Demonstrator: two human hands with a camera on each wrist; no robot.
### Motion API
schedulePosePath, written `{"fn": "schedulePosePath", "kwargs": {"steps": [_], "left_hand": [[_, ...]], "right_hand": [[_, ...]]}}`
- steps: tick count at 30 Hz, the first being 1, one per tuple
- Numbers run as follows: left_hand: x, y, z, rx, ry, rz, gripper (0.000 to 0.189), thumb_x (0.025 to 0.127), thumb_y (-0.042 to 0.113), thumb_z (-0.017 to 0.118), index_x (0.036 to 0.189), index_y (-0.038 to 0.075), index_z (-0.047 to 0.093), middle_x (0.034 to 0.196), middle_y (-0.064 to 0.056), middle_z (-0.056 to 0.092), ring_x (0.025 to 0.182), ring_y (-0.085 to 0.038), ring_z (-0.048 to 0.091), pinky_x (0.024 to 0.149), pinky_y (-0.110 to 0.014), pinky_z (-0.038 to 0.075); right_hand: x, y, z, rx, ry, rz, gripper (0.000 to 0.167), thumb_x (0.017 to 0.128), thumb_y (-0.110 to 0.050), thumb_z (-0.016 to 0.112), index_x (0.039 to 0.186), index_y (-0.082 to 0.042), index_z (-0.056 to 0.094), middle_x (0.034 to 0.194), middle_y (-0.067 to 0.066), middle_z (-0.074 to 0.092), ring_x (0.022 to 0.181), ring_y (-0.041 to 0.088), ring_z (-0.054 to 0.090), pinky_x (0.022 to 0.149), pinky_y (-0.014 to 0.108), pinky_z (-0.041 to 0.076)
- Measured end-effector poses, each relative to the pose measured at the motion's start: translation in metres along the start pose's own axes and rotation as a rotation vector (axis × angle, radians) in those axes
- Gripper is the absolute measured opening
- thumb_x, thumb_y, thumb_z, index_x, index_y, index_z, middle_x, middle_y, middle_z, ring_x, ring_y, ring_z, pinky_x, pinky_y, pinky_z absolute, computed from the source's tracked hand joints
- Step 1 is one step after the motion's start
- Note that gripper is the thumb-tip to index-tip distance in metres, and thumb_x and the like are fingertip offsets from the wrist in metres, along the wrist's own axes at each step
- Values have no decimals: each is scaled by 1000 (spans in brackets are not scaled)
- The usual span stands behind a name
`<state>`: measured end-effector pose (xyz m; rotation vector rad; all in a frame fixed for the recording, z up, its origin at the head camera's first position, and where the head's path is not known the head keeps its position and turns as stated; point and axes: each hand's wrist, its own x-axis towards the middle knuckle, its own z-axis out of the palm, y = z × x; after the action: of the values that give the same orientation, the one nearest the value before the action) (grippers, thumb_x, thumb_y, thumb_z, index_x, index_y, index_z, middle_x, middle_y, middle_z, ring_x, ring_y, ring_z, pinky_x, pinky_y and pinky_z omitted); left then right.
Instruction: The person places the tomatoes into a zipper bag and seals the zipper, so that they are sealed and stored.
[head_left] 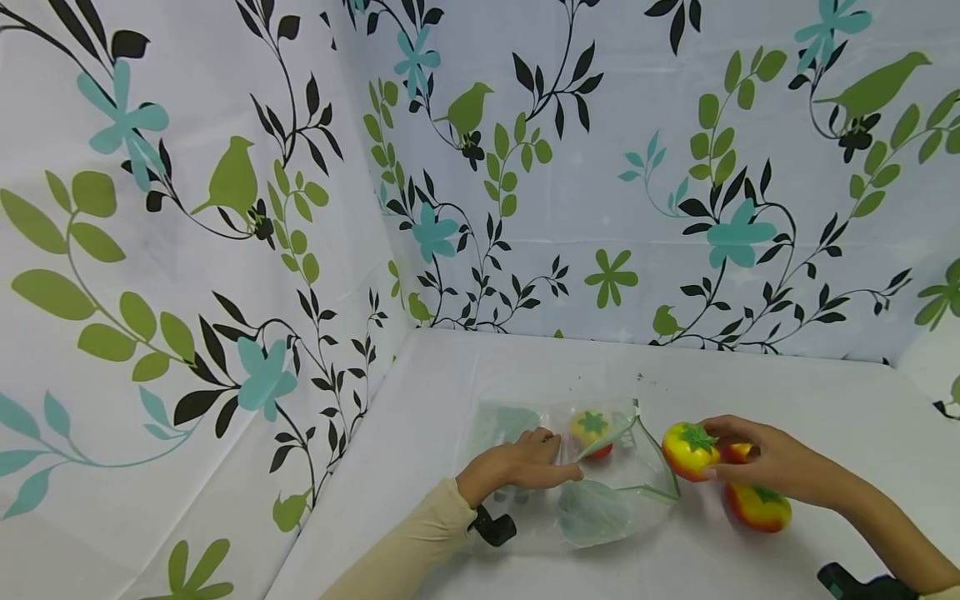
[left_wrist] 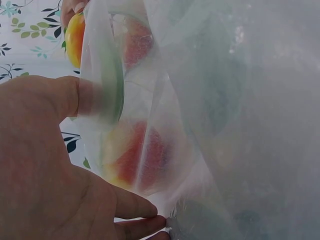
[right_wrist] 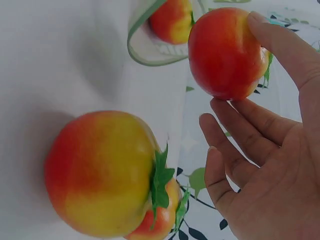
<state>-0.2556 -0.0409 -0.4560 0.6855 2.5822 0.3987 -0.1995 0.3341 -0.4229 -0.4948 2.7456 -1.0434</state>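
Observation:
A clear zip bag point(head_left: 517, 508) with pale green patches lies on the table, its green-edged mouth gaping to the right. Inside it is a red-and-yellow toy tomato point(head_left: 592, 427) with a green leafy top. My left hand point(head_left: 521, 462) holds the bag near its mouth; in the left wrist view the thumb shows through the film. Just right of the mouth, my right hand point(head_left: 780, 462) pinches a second tomato point(right_wrist: 227, 52) between thumb and fingertips. Under and behind that hand rest another tomato point(right_wrist: 102, 172) and a further one point(right_wrist: 155, 220), partly hidden behind it.
The white table point(head_left: 442, 375) meets a patterned cloth wall point(head_left: 585, 208) at the back and another cloth wall point(head_left: 187, 333) on the left. A dark strap piece point(head_left: 492, 527) is on the left wrist, and a similar one point(head_left: 862, 583) on the right.

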Motion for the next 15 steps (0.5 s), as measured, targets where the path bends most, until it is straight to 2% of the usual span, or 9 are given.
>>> {"fn": "schedulePosePath", "kwargs": {"steps": [4, 9, 13, 15], "left_hand": [[1, 0, 0, 0, 0, -3, 92, 95, 73, 43, 164, 13, 36, 169, -3, 31, 155, -23, 32, 120, -51, 37], [1, 0, 0, 4, 5, -4, 92, 94, 73, 43, 164, 13, 37, 169, -3, 31, 154, -24, 33, 119, -51, 37], [1, 0, 0, 8, 7, 2, 92, 94, 74, 43, 163, 12, 38, 168, -4, 32, 154, -24, 33, 119, -51, 38], [1, 0, 1, 13, 10, 7, 92, 94, 74, 43, 163, 12, 39, 168, -5, 34, 154, -25, 34, 119, -51, 38]], "right_hand": [[3, -3, 6, -9, -10, -18, 65, 91, -36, 79, 143, -4, 57, 136, 21, 64, 120, 37, 63, 89, 61, 58], [7, -5, 14, -33, -9, -37, 64, 91, -37, 81, 142, -6, 59, 134, 14, 66, 115, 28, 64, 86, 46, 61], [10, -7, 20, -54, -7, -52, 62, 90, -39, 81, 140, -9, 61, 131, 9, 68, 112, 26, 65, 85, 45, 57], [11, -9, 22, -76, 0, -59, 61, 90, -42, 81, 139, -12, 63, 130, 6, 69, 110, 25, 66, 84, 40, 54]]}}
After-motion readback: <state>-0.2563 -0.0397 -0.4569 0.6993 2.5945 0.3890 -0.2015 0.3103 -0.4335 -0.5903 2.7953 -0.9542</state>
